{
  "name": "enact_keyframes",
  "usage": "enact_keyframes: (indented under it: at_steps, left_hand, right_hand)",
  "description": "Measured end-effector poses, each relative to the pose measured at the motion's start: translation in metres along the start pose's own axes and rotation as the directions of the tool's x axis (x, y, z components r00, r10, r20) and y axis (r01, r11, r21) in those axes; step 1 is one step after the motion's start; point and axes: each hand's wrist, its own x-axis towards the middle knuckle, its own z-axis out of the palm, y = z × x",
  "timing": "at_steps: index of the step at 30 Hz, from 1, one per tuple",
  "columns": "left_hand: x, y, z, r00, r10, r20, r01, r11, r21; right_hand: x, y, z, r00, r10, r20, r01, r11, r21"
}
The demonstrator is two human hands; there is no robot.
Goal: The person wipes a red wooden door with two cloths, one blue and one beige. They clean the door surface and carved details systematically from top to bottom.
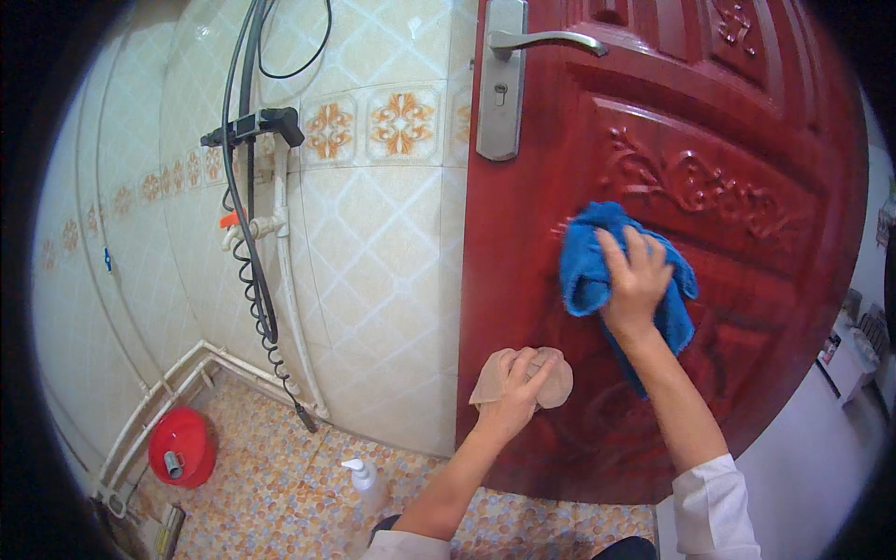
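Note:
A dark red door point(511, 280) with carved floral panels fills the right half of the view. My right hand point(635, 280) grips a bunched blue cloth point(584, 262) against its panelled face, below the raised flower carving point(700, 183). Part of the cloth hangs down past my wrist. Lower and to the left, my left hand point(516, 385) has its fingers over a beige cloth or pad point(556, 385), which lies close to the door's lower left part; whether it touches the door I cannot tell. The metal door handle point(553, 40) sits above both hands.
A white pump bottle point(365, 483) stands on the pebble-patterned floor point(280, 462) near my left forearm. Further left is a red bucket point(182, 448) beside white pipes point(157, 392). Black hoses and a coiled cord point(245, 273) hang along the tiled wall point(378, 280), by an orange-handled tap point(255, 227).

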Motion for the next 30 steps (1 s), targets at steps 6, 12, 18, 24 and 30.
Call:
enact_keyframes:
  at_steps: [6,12,18,24,30]
  left_hand:
    - [-0.003,-0.005,0.006,0.996,0.010,0.088,-0.019,0.995,0.099]
    - [-0.007,0.005,0.006,0.972,-0.126,0.198,0.092,0.981,0.171]
    - [-0.003,0.014,0.000,0.952,-0.164,0.258,0.108,0.970,0.219]
    - [0.002,0.015,0.002,0.987,-0.012,0.162,-0.009,0.992,0.128]
    - [-0.001,0.010,0.001,0.989,0.007,0.145,-0.026,0.991,0.132]
  right_hand:
    - [-0.003,-0.057,0.033,0.991,-0.132,-0.016,0.133,0.980,0.151]
    - [-0.029,-0.061,0.028,0.905,-0.419,-0.076,0.419,0.845,0.331]
    - [-0.048,-0.020,0.003,0.916,-0.398,-0.047,0.391,0.862,0.322]
    - [-0.057,0.054,-0.039,0.923,-0.385,0.030,0.366,0.897,0.248]
    - [-0.090,0.127,-0.071,0.918,-0.383,0.099,0.373,0.922,0.105]
